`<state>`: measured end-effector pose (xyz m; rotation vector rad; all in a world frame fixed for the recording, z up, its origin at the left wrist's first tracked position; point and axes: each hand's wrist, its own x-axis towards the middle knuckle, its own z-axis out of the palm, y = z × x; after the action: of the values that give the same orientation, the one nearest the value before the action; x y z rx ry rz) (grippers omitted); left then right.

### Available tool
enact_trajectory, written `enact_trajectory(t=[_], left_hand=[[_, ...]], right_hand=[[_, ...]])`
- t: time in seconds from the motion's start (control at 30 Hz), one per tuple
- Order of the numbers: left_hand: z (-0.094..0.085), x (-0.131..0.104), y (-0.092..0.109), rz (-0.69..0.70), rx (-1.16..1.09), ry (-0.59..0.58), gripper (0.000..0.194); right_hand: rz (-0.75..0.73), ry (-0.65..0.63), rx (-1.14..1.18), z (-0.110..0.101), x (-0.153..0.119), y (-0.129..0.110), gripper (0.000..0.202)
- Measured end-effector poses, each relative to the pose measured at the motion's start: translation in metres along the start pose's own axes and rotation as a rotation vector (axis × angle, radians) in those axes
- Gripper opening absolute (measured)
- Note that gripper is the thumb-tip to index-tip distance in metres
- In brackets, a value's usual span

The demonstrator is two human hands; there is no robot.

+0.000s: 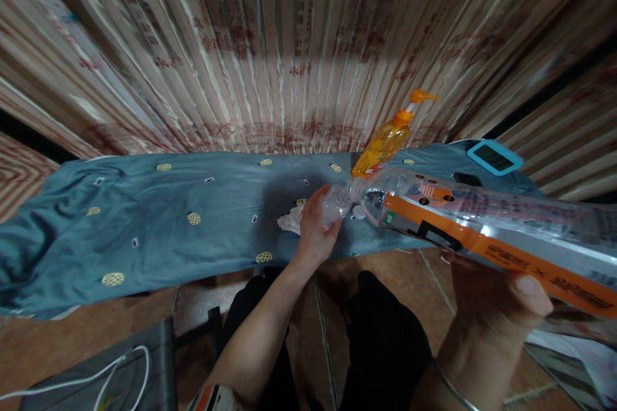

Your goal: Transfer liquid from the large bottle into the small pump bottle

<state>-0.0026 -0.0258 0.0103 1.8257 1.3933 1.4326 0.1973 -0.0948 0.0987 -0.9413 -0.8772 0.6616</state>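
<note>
My right hand [501, 295] grips a large clear plastic bottle [482, 212] with an orange and grey label, tilted nearly level with its mouth pointing left. The fingers of my left hand [318, 231] are wrapped round a small clear bottle [336, 203]. The two bottle mouths meet, or nearly so; I cannot tell whether liquid runs between them. Beside my left hand lies a crumpled white tissue [290, 221] on the cloth. A small white cap [358, 212] sits below the large bottle's neck.
Behind the bottles stands an orange pump bottle [385, 141]. A blue-rimmed digital timer [495, 157] and a dark flat object [466, 179] are at the right. The narrow table has a blue-green cloth [159, 225]; a pleated curtain [270, 45] hangs behind. A white cable [110, 369] lies lower left.
</note>
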Motion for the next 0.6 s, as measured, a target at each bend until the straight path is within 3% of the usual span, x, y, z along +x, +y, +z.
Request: enact_trajectory(t=[0.2, 0.43, 0.6], left_hand=[[0.0003, 0.0001, -0.0009, 0.006, -0.011, 0.004, 0.059], [0.0005, 0.0, -0.0006, 0.003, -0.011, 0.004, 0.059], [-0.0003, 0.0001, 0.0005, -0.003, -0.009, -0.002, 0.059]], right_hand=[[0.061, 0.119, 0.102, 0.0077, 0.0018, -0.0068, 0.022], [-0.007, 0.031, 0.11, 0.0083, 0.0021, -0.0055, 0.018], [-0.012, 0.021, 0.146, 0.0064, 0.0022, -0.0048, 0.028]])
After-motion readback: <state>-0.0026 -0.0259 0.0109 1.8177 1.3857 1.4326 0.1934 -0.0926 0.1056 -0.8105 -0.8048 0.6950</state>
